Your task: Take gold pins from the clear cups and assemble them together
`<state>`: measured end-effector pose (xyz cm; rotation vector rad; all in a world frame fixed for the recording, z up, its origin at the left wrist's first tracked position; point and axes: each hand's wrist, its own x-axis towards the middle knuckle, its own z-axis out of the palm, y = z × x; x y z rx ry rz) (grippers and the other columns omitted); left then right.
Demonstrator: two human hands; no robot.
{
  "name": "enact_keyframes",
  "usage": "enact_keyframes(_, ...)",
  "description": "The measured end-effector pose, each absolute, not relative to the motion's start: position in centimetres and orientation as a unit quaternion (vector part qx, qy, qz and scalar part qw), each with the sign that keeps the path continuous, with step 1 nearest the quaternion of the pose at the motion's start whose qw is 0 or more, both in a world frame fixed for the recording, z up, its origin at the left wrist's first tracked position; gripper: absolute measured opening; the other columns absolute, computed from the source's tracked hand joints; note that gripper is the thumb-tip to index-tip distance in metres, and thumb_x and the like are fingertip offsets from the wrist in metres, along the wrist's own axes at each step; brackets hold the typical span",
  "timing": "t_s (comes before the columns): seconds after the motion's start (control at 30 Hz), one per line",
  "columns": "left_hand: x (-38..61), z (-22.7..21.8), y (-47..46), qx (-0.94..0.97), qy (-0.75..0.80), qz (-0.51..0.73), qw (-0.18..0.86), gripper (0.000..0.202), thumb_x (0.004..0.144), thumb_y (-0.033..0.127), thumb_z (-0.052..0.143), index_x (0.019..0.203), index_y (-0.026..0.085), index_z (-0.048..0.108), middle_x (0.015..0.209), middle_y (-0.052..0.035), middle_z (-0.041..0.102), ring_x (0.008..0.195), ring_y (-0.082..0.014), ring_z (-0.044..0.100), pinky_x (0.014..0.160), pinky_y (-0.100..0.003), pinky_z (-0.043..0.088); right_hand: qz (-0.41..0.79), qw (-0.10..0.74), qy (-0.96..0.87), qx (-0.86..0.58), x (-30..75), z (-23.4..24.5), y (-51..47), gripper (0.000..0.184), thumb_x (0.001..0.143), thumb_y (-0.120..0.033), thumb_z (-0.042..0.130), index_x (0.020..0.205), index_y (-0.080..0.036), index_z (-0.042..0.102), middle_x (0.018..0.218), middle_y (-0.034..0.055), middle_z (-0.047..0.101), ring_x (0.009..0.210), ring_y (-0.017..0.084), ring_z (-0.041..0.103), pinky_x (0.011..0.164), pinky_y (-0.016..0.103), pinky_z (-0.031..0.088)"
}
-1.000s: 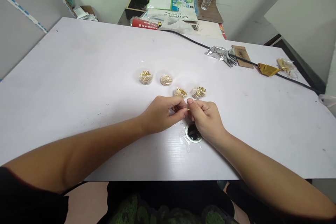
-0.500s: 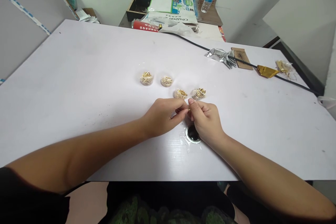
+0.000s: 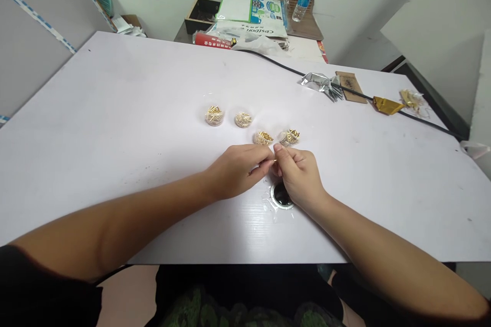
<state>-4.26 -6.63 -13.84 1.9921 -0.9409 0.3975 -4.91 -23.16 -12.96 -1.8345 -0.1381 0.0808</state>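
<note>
My left hand (image 3: 244, 169) and my right hand (image 3: 301, 171) meet fingertip to fingertip above the table. Thumb and forefinger of each are pinched around a tiny gold-coloured metal pin (image 3: 275, 161), mostly hidden by the fingers. Just beyond the fingertips are a clear cup of short gold pieces (image 3: 263, 137) and a tilted clear cup of gold pins (image 3: 290, 137). Farther left stand a clear cup of longer gold pins (image 3: 214, 115) and another cup of thin gold pins (image 3: 243, 119). Partly under my right hand is a round dark hole with a silver rim (image 3: 273, 199).
A black cable (image 3: 276, 64) crosses the far right of the white table (image 3: 115, 112), past silver foil (image 3: 318, 82), a cardboard piece (image 3: 352, 87) and a gold foil packet (image 3: 387, 106). Behind the table are a water bottle (image 3: 303, 2), a brown tray (image 3: 310, 28) and a black box (image 3: 201, 13).
Both hands hold nearly the same pose, fingertips still together. The camera view has shifted slightly; the cups stay in place.
</note>
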Motion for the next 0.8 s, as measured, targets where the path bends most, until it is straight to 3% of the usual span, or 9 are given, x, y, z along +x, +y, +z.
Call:
enact_keyframes(0.2,-4.28,-13.82,-6.72,0.793,-0.357,0.134,0.475,0.013,0.09,0.013,0.052,0.079,0.014,0.059,0.073,0.0017,0.066,0.062,-0.0065,0.056,0.058,-0.018,0.043,0.049,0.62,-0.059,-0.781,-4.77,-13.29,-23.27,0.056,0.09,-0.052,0.054,0.049,-0.017,0.037,0.046,-0.0017,0.037,0.045,0.008,0.033,0.046,0.024,0.026)
enact_keyframes(0.5,-3.92,-13.58,-6.43,0.733,-0.34,-0.001,0.589,0.01,0.09,0.015,0.054,0.083,0.013,0.062,0.084,-0.0026,0.072,0.076,-0.01,0.065,0.071,-0.023,0.053,0.111,0.682,-0.048,-0.721,-4.38,-13.54,-23.48,0.062,0.083,-0.059,0.061,0.047,-0.017,0.036,0.046,-0.002,0.038,0.047,0.008,0.035,0.047,0.023,0.027)
enact_keyframes(0.8,-4.01,-13.85,-6.59,0.725,-0.309,-0.012,0.616,0.009,0.087,0.016,0.057,0.081,0.013,0.063,0.081,-0.0031,0.071,0.074,-0.0112,0.066,0.07,-0.024,0.055,0.078,0.669,-0.049,-0.738,-4.76,-13.31,-23.18,0.061,0.084,-0.059,0.06,0.047,-0.017,0.036,0.044,-0.0029,0.036,0.044,0.007,0.033,0.046,0.023,0.025)
